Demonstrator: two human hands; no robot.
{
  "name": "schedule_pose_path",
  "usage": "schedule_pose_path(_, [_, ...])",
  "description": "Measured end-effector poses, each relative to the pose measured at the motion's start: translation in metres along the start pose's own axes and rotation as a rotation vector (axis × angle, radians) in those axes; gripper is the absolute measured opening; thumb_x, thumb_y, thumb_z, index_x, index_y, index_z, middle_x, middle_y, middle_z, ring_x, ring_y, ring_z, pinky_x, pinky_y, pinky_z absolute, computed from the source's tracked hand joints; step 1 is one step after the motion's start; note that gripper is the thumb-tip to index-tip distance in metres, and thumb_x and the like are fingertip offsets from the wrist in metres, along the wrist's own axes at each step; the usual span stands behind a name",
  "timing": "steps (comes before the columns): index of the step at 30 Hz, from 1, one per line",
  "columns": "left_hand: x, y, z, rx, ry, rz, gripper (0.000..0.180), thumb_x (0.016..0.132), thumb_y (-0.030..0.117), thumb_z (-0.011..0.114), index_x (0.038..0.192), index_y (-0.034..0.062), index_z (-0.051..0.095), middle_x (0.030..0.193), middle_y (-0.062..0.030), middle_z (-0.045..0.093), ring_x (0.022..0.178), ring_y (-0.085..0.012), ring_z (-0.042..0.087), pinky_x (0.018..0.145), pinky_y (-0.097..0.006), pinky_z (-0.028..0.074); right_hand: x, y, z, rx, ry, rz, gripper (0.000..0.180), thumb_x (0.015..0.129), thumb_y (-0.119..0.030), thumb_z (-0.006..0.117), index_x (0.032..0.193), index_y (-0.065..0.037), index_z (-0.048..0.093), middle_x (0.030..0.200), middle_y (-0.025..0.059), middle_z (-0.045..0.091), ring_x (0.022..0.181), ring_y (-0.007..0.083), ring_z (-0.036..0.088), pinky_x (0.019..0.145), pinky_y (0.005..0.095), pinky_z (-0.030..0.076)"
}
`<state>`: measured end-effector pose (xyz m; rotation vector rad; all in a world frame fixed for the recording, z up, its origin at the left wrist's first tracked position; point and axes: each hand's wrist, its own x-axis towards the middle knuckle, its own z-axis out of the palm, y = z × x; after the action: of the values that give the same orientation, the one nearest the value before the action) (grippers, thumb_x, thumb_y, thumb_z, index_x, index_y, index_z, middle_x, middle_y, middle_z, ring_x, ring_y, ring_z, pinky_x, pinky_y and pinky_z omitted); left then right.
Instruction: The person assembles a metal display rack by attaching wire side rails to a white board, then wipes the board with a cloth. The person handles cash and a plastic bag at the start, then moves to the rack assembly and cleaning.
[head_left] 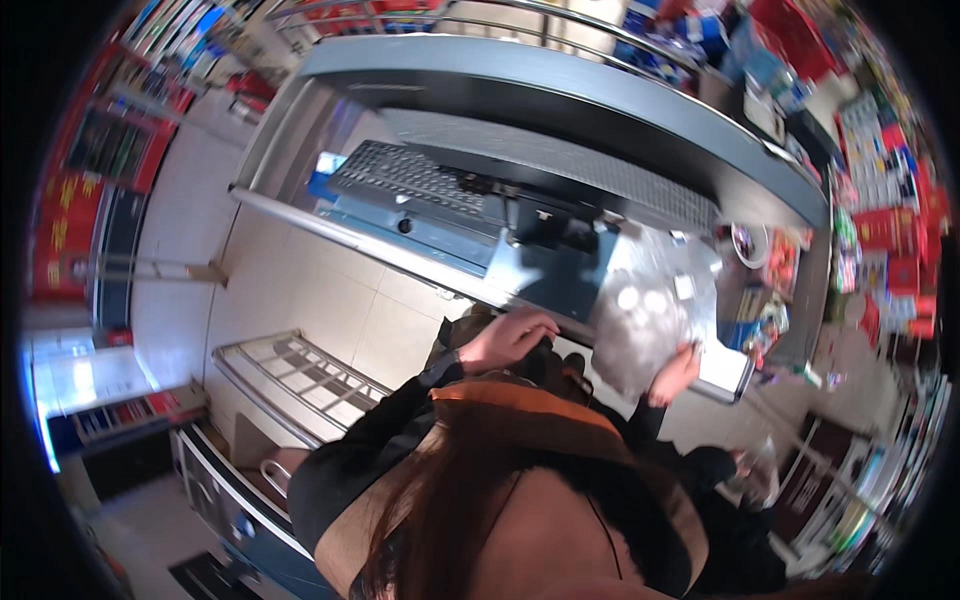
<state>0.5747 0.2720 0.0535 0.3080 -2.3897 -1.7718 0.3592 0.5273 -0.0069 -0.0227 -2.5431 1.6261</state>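
1. Bag [635,335]: clear plastic, just ahead and left of my right fingers, partly over the near edge of the counter [545,283]. Something pale and lumpy inside; blurred, can't tell what.
2. My right hand [677,374]: fingers closed on the bag's near right side.
3. My left hand [510,340]: fingers loosely bent, gripping nothing, near the counter edge, left of the bag and apart from it.
4. White round container [751,245]: ahead and right of my right fingers; contents unclear.
5. Colourful small packs [768,318]: right of my right fingers, counter's end.
6. Second clear bag [763,472]: behind and right of those fingers, at another person's hand [741,463]; contents unreadable.
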Motion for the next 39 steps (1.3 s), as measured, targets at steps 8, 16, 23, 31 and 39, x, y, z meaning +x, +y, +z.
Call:
schedule_pose_path(8, [-0.018, -0.002, -0.047, -0.105, -0.319, 0.161, 0.018, 0.100, 0.015, 0.050, 0.110, 0.0041, 0.061, 0.103, -0.0098, 0.065, 0.098, -0.0268, 0.062, 0.085, -0.037, 0.048, -0.129, -0.047, -0.028, -0.010, 0.234, 0.099, 0.037, 0.102, -0.020, 0.046, 0.072, 0.002, 0.053, 0.066, 0.0037, 0.050, 0.063, 0.0126, 0.043, 0.060, 0.0304, 0.036])
schedule_pose_path(16, [-0.112, -0.104, -0.188, -0.133, -0.537, 0.231, 0.023, 0.100, 0.023, 0.053, 0.104, 0.0018, 0.063, 0.100, -0.0106, 0.066, 0.094, -0.0270, 0.064, 0.084, -0.036, 0.050, -0.290, -0.087, 0.004, -0.101, 0.319, 0.125, 0.029, 0.099, -0.015, 0.045, 0.078, 0.003, 0.053, 0.071, 0.0026, 0.049, 0.068, 0.0152, 0.045, 0.068, 0.0298, 0.039])
schedule_pose_path(23, [-0.282, -0.198, -0.321, -0.092, 0.072, -0.219, 0.020, 0.101, 0.022, 0.054, 0.102, 0.0044, 0.063, 0.091, -0.0051, 0.067, 0.086, -0.0135, 0.064, 0.078, -0.030, 0.050, -0.395, -0.107, 0.069, 0.030, 0.130, 0.067, 0.037, 0.104, -0.023, 0.047, 0.076, -0.001, 0.055, 0.072, 0.0002, 0.049, 0.069, 0.0113, 0.042, 0.067, 0.0278, 0.036])
schedule_pose_path(31, [-0.477, -0.199, -0.358, -0.565, 0.604, -0.595, 0.032, 0.102, 0.031, 0.051, 0.107, 0.0024, 0.063, 0.096, -0.0053, 0.069, 0.088, -0.0111, 0.063, 0.079, -0.023, 0.049, -0.513, -0.168, 0.211, 0.076, -0.374, 0.106, 0.030, 0.098, -0.017, 0.047, 0.071, -0.005, 0.046, 0.072, 0.0000, 0.043, 0.070, 0.0132, 0.039, 0.068, 0.0290, 0.034])
schedule_pose_path(39, [-0.660, -0.205, -0.381, -0.686, 1.156, -0.473, 0.027, 0.102, 0.026, 0.053, 0.109, 0.0025, 0.063, 0.095, -0.0033, 0.066, 0.084, -0.0099, 0.061, 0.075, -0.024, 0.049, -0.614, -0.239, 0.320, -0.047, -0.862, -0.083, 0.042, 0.104, -0.031, 0.048, 0.072, -0.004, 0.048, 0.072, 0.0029, 0.047, 0.071, 0.0156, 0.041, 0.070, 0.0306, 0.037])
